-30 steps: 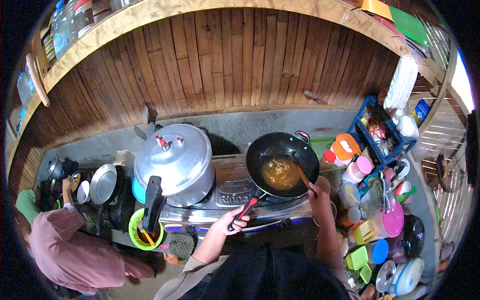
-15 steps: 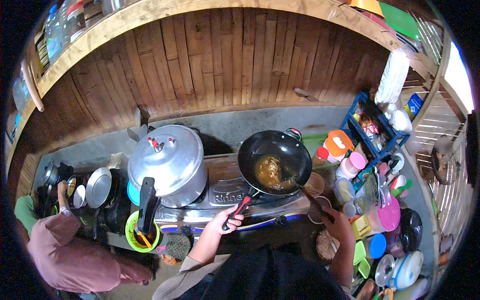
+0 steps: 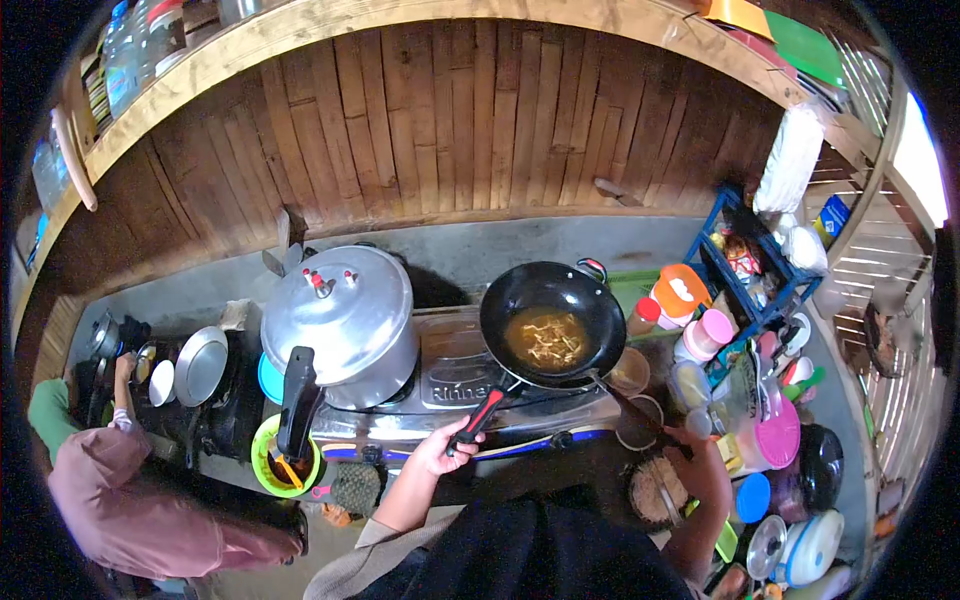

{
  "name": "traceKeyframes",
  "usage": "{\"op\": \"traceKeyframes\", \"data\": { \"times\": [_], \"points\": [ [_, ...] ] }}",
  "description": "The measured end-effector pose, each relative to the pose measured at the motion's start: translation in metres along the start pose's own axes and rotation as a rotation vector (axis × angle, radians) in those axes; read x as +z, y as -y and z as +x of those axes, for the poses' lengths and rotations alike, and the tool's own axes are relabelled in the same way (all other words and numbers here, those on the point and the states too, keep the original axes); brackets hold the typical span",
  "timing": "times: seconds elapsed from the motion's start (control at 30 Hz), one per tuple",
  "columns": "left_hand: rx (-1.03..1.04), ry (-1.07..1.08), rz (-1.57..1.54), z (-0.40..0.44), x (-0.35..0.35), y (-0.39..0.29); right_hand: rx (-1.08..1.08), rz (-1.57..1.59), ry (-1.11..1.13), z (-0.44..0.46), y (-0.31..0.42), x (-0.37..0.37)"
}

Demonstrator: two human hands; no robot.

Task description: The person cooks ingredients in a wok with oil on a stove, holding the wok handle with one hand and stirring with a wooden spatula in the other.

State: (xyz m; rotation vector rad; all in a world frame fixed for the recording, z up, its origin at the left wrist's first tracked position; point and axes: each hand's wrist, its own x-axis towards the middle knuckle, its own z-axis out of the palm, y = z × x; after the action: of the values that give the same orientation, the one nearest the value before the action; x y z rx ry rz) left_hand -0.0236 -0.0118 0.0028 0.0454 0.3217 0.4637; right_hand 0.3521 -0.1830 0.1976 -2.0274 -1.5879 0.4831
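Note:
My left hand [image 3: 448,447] is wrapped round the black and red handle [image 3: 476,420] of a dark wok [image 3: 552,285]. The wok sits on the right side of the metal stove [image 3: 452,385] and holds brownish liquid with pale strips [image 3: 551,338]. To the right of the wok, my right hand [image 3: 696,450] is closed on a cooking utensil [image 3: 630,407] with a long dark brown handle, its far end at the wok's near right rim. The utensil's head is hard to make out. A large silver pressure cooker [image 3: 340,310] stands on the stove's left side.
A green bowl [image 3: 285,458] with an orange-handled tool stands below the cooker. Tubs and lids, including a pink lid [image 3: 776,435], crowd the right side near a blue rack [image 3: 728,250]. At left, another person [image 3: 130,490] reaches toward pans [image 3: 201,366].
The pale strips have spread wider in the liquid. My right hand has shifted slightly right with the utensil. My left hand keeps its hold on the wok handle.

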Motion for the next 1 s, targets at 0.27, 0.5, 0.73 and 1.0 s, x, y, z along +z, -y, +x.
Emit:
{"op": "traceKeyframes", "data": {
  "times": [0.27, 0.5, 0.73, 1.0],
  "points": [
    [0.153, -0.080, 0.166, -0.013, 0.013, 0.005, -0.027, 0.104, 0.027, 0.020, -0.016, 0.056],
    [0.256, -0.166, 0.427, -0.015, 0.033, 0.016, -0.183, 0.241, 0.004, 0.067, -0.007, 0.118],
    [0.257, -0.240, 0.489, -0.016, 0.041, 0.021, -0.398, 0.321, -0.242, 0.136, -0.029, 0.167],
    [0.234, -0.241, 0.458, -0.015, 0.038, 0.020, -0.308, 0.199, -0.288, 0.146, -0.038, 0.147]
  ]
}}
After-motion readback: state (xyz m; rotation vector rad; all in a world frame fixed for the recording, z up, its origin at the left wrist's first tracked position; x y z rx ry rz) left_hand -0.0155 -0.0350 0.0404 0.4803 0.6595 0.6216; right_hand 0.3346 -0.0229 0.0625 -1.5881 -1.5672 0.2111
